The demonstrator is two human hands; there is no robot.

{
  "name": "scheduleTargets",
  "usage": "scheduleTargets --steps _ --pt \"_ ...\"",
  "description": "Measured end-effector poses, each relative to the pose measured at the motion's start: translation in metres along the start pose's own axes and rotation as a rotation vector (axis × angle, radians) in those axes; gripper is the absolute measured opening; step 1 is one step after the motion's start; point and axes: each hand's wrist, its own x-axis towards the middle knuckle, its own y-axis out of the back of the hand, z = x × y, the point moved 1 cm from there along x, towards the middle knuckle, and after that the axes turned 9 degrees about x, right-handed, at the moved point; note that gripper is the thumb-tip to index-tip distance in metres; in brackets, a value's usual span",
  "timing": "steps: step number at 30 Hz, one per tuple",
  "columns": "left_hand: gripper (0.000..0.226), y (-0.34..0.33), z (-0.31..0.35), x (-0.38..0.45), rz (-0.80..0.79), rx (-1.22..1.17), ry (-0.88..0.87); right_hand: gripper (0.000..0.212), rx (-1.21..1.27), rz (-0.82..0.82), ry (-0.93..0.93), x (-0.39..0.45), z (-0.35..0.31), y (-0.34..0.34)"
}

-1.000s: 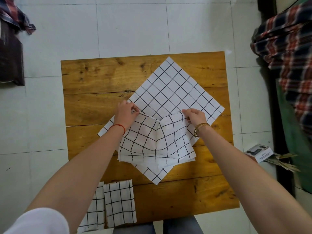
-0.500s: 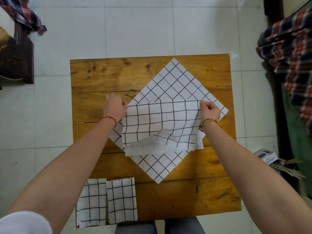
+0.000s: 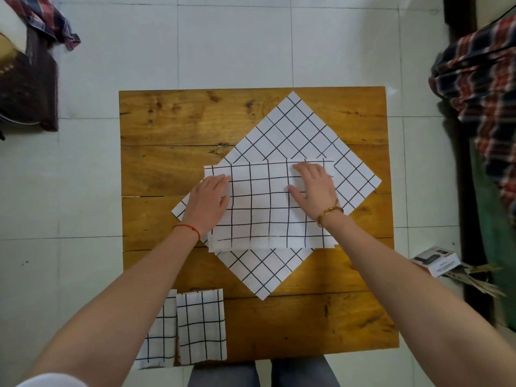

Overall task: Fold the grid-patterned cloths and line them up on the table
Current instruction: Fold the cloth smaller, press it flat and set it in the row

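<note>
while both palms lie flat with fingers straight, the left hand (image 3: 208,203) presses the left edge and the right hand (image 3: 314,188) the upper right part of a half-folded grid cloth (image 3: 265,216). it rests on a diamond-turned stack of grid cloths (image 3: 293,129) mid-table (image 3: 167,121). two folded cloths (image 3: 201,325) sit side by side at the near left edge.

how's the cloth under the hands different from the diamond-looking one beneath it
The cloth under the hands lies square to the wooden table; the diamond-turned cloth sits corner-on to it. The top one looks folded, with layered edges at its near side, and slightly rippled; the lower one lies open and flat. The left hand and right hand press the top cloth; the lower one is partly covered. Both are white with a black grid.
</note>
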Motion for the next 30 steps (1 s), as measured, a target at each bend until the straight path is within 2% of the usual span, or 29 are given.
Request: scheduleTargets --steps 2,4,7,14,20,26,30 --pt "0.057 -0.007 -0.001 -0.003 -0.101 0.08 -0.009 0.055 -0.073 -0.186 0.03 -0.002 -0.005 -0.012" --pt "0.064 -0.012 -0.001 -0.007 -0.163 0.122 0.0 0.055 -0.147 -0.261 0.037 -0.006 -0.007 -0.02" --pt "0.07 -0.013 0.003 -0.009 -0.142 0.14 0.008 0.054 -0.199 -0.222 0.1 -0.007 -0.016 -0.025" --pt "0.071 -0.008 0.01 0.001 -0.033 0.169 0.104 0.062 -0.315 -0.33 0.182 0.019 -0.068 -0.052" --pt "0.081 -0.014 0.009 0.009 -0.088 0.175 0.156 0.062 -0.396 -0.367 0.17 0.032 -0.091 -0.081" --pt "0.086 -0.017 0.002 0.005 -0.079 0.197 0.135 0.062 -0.406 -0.319 0.115 0.025 -0.069 -0.082" --pt "0.087 -0.018 0.0 0.005 -0.092 0.19 0.132 0.06 -0.398 -0.234 -0.013 0.012 -0.025 -0.063"
